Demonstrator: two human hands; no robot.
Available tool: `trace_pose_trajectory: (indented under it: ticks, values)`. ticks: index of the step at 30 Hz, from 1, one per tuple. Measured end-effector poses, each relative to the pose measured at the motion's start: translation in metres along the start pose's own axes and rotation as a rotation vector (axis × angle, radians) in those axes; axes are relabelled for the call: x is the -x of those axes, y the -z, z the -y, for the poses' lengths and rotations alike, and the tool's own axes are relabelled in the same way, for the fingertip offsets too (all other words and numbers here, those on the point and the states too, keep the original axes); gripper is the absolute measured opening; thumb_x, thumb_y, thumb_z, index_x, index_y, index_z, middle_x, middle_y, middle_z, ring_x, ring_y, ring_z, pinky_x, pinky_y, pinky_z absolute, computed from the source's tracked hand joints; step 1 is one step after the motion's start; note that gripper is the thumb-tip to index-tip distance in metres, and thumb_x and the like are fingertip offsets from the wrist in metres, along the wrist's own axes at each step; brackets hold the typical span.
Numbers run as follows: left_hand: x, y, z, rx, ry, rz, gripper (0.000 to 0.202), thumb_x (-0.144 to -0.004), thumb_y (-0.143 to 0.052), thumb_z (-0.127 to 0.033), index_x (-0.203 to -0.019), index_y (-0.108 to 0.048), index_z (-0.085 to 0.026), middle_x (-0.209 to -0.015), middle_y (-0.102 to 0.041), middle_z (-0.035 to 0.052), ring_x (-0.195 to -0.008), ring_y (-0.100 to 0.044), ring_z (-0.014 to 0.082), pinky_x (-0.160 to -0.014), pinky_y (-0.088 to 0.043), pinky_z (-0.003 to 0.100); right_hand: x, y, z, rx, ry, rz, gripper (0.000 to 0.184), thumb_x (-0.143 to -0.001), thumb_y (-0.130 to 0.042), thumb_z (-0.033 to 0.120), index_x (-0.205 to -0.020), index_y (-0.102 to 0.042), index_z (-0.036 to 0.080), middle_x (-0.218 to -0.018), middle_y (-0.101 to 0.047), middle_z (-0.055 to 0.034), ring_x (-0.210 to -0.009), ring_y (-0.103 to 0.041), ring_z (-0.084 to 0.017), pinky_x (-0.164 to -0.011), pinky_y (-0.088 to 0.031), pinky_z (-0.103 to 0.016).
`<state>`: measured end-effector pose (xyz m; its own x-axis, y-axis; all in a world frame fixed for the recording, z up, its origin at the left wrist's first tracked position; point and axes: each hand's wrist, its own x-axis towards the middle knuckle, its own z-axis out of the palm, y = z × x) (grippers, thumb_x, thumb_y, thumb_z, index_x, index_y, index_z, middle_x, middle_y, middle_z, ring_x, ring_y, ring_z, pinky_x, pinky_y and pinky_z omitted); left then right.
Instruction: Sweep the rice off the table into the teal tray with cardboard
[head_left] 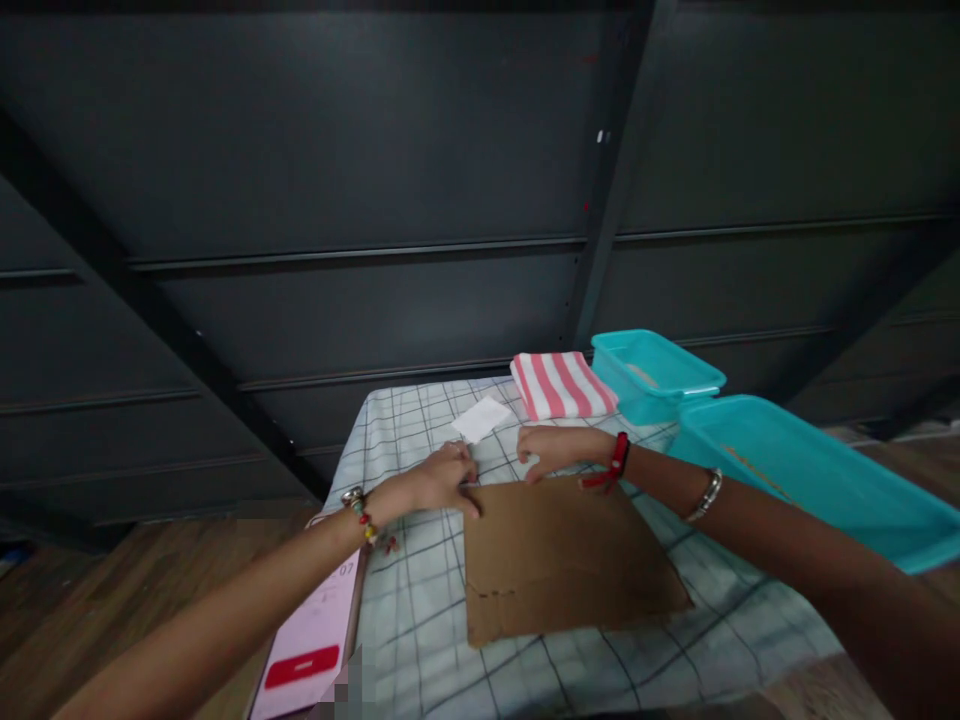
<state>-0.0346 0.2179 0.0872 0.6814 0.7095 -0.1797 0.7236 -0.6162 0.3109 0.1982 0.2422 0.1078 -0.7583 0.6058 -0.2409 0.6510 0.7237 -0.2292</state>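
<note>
A flat brown cardboard sheet [562, 560] lies on a checked tablecloth [409, 600]. At its far left corner is my left hand [439, 478], thumb resting on the cardboard and apart from the bent fingers, which reach the cloth beyond it. My right hand [561, 450] sits over the far edge, its fingers curled with a gap to the thumb, whose tip is at that edge. Neither hand is closed round the sheet. Just beyond the hands lies a small white paper or cloth square [481, 418].
A folded pink-and-white striped cloth [562, 385] lies at the back. Two turquoise plastic bins, a smaller one [637, 405] and a larger one [847, 480], stand on the right. A phone or tablet [315, 630] is at the left edge. Dark metal panels [375, 180] rise behind the table.
</note>
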Motion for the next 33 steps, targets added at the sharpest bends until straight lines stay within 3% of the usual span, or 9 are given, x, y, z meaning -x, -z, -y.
trace_pose_trajectory:
  ticks: [2,5,7,10,14,18,23,28,33]
  values:
    - [-0.002,-0.007,-0.002,-0.004,0.031,-0.004,0.04,-0.054,-0.079,-0.043,-0.083,-0.067,-0.018,-0.104,-0.061,0.0083,-0.104,-0.05,0.0277,-0.087,-0.042,0.033,0.009,-0.007,0.004,-0.004,-0.036,0.03,0.03,-0.068,-0.072,0.033,-0.086,-0.068,0.009,-0.093,-0.064,-0.0123,-0.088,-0.057,-0.024,-0.072,-0.045,-0.03]
    - [-0.004,-0.011,0.001,0.006,0.068,-0.008,0.019,-0.063,-0.07,-0.037,-0.073,-0.067,-0.02,-0.087,-0.064,0.0035,-0.096,-0.053,0.0245,-0.083,-0.042,0.032,0.012,-0.017,0.005,-0.025,-0.078,0.065,0.025,-0.071,-0.071,0.031,-0.082,-0.066,0.01,-0.093,-0.063,-0.0108,-0.091,-0.056,-0.024,-0.073,-0.046,-0.03]
    - [-0.005,-0.012,0.002,0.014,0.082,-0.013,0.013,-0.07,-0.063,-0.034,-0.071,-0.067,-0.022,-0.079,-0.064,0.001,-0.09,-0.055,0.0212,-0.082,-0.042,0.03,0.009,-0.024,0.004,-0.046,-0.099,0.074,0.026,-0.077,-0.066,0.033,-0.091,-0.064,0.011,-0.099,-0.061,-0.0091,-0.091,-0.057,-0.022,-0.075,-0.048,-0.033]
    - [-0.002,-0.012,0.001,0.014,0.099,-0.033,0.018,-0.071,-0.062,-0.037,-0.078,-0.067,-0.022,-0.084,-0.065,0.0009,-0.093,-0.054,0.0209,-0.083,-0.04,0.03,0.004,-0.031,0.002,-0.079,-0.125,0.073,0.031,-0.087,-0.056,0.035,-0.111,-0.057,0.015,-0.111,-0.058,-0.007,-0.093,-0.058,-0.02,-0.078,-0.05,-0.039]
    - [0.002,-0.014,-0.004,0.014,0.116,-0.025,0.029,-0.058,-0.072,-0.043,-0.077,-0.068,-0.021,-0.091,-0.065,0.0034,-0.099,-0.052,0.0246,-0.081,-0.04,0.029,0.003,-0.032,0.001,-0.11,-0.15,0.044,0.034,-0.088,-0.054,0.036,-0.116,-0.054,0.016,-0.115,-0.056,-0.0074,-0.096,-0.058,-0.021,-0.079,-0.05,-0.041]
    - [0.002,-0.014,-0.002,0.029,0.143,0.004,0.021,-0.057,-0.07,-0.04,-0.062,-0.066,-0.021,-0.077,-0.065,0.0021,-0.09,-0.055,0.0248,-0.075,-0.04,0.029,0.007,-0.029,0.007,-0.143,-0.154,0.003,0.031,-0.079,-0.065,0.034,-0.1,-0.061,0.012,-0.102,-0.06,-0.0071,-0.088,-0.057,-0.02,-0.073,-0.048,-0.033]
    - [0.001,-0.004,0.005,0.096,0.137,0.01,0.017,-0.065,-0.061,-0.037,-0.064,-0.066,-0.02,-0.066,-0.065,0.0,-0.073,-0.057,0.0189,-0.067,-0.04,0.027,0.009,-0.027,0.016,-0.208,-0.155,-0.016,0.018,-0.063,-0.073,0.024,-0.075,-0.065,0.013,-0.082,-0.062,-0.0042,-0.076,-0.054,-0.017,-0.063,-0.041,-0.024]
    - [0.006,0.017,0.001,0.162,0.12,-0.085,0.033,-0.075,-0.05,-0.046,-0.078,-0.066,-0.017,-0.083,-0.068,0.0047,-0.083,-0.058,0.0207,-0.073,-0.042,0.029,0.015,-0.008,0.017,-0.294,-0.187,-0.041,0.012,-0.062,-0.071,0.019,-0.071,-0.064,0.014,-0.072,-0.062,-0.0009,-0.065,-0.053,-0.013,-0.056,-0.04,-0.022]
    - [0.009,0.039,-0.006,0.237,0.075,-0.16,0.036,-0.067,-0.06,-0.053,-0.077,-0.063,-0.018,-0.095,-0.066,0.0063,-0.095,-0.055,0.0237,-0.083,-0.041,0.032,0.031,0.025,0.019,-0.337,-0.305,-0.195,0.007,-0.071,-0.058,0.015,-0.077,-0.061,0.014,-0.083,-0.064,-0.0041,-0.072,-0.057,-0.013,-0.059,-0.042,-0.021]
